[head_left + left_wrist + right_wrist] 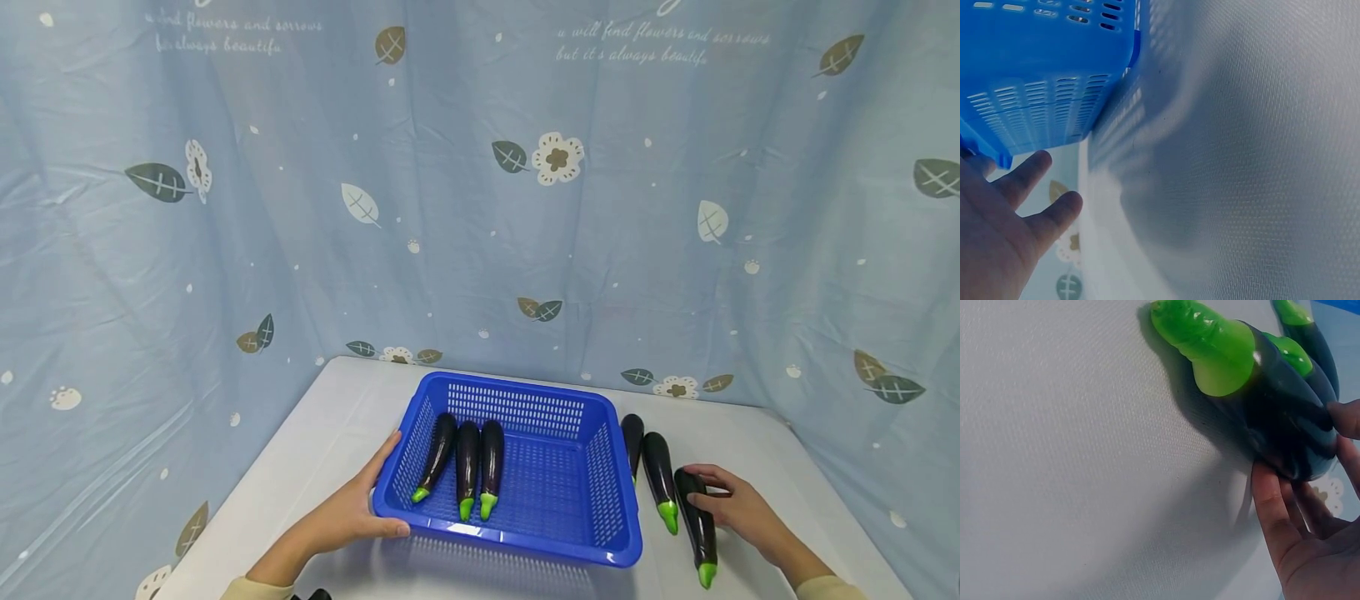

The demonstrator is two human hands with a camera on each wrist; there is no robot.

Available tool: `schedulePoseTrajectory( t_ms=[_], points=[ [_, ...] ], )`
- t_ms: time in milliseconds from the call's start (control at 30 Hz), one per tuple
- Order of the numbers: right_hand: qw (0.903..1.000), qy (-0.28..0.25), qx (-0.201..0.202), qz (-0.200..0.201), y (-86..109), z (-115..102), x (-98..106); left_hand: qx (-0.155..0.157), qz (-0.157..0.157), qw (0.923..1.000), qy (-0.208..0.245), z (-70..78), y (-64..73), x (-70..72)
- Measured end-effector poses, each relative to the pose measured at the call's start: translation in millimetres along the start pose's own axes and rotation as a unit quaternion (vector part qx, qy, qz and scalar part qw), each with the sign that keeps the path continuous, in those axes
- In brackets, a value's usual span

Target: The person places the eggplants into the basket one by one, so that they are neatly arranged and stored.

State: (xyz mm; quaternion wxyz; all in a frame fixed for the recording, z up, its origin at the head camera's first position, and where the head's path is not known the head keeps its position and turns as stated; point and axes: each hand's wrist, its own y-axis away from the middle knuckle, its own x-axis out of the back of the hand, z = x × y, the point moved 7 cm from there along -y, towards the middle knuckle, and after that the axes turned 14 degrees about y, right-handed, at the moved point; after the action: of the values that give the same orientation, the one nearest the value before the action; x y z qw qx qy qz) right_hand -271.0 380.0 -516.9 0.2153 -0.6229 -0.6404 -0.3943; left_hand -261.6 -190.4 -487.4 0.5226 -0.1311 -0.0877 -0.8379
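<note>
Rightmost eggplant [699, 527] gripped by right hand [741, 505], green end [707, 575] at near side; basket [551, 475], to left, touched by straight-fingered left hand [352, 512]

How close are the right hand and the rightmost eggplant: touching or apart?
Touching. In the right wrist view, the right hand has thumb and fingers against the rounded end of the eggplant.
</note>
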Motion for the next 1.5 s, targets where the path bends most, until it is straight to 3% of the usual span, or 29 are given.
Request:
schedulePoseTrajectory(
  t_ms=[800,1100,1500],
  points=[
    [0.9999,0.000,0.001,0.013,-3.0,5.0,0.4,0.002,0.002,1.0000,0.008,-2.0,-1.5,0.2],
    [0.9997,0.008,0.008,0.021,-1.8,-0.6,7.0,0.011,0.003,0.9998,0.014,-4.4,-2.1,1.2],
    [0.9997,-0.001,0.013,0.021,-7.0,-5.5,10.1,-0.001,-0.001,1.0000,0.008,-0.4,-0.2,0.1]
  ],
)
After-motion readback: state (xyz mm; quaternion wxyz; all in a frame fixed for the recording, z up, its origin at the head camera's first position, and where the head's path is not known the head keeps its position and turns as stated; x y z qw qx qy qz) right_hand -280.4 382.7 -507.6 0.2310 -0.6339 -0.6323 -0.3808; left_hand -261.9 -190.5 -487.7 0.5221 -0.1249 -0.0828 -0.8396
